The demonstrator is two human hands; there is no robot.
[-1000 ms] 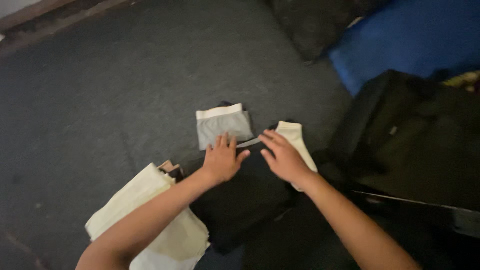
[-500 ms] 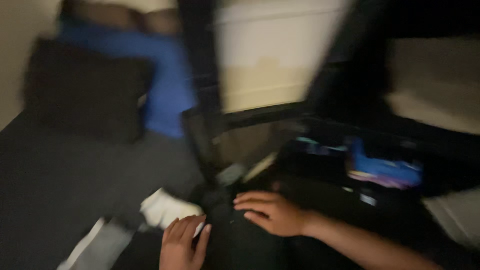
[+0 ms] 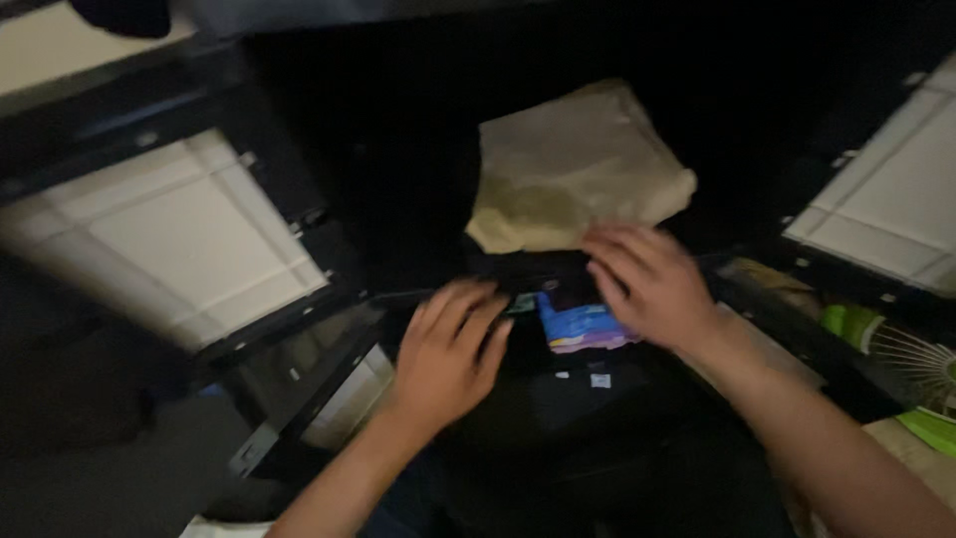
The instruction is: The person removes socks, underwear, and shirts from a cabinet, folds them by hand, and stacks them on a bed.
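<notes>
Both hands sit low-centre in the head view, palms down, fingers spread and loose, gripping nothing. My left hand (image 3: 448,357) rests flat on a dark, soft surface that I cannot identify for sure; it reads as dark fabric inside an open dark case (image 3: 398,149). My right hand (image 3: 652,284) hovers with its fingertips at the near edge of the tan folded cloth (image 3: 573,169); the blur keeps me from saying whether they touch it.

Key relation: the tan folded cloth lies ahead of the hands and slightly right of centre, long axis roughly left to right with a slight tilt. The right hand is clearly nearer; the left hand is below and to the left, apart from the cloth.

Surroundings, largest first: the case interior fills the middle of the view, mostly black, detail lost. White tiled floor (image 3: 189,239) shows at left and at upper right, framed by dark bars. A small blue and purple packet (image 3: 583,327) lies between the two hands, just beside the right hand's heel. At far right, a green object (image 3: 846,321) next to a white fan grille (image 3: 921,364).

Nothing stands between the right hand and the cloth.
</notes>
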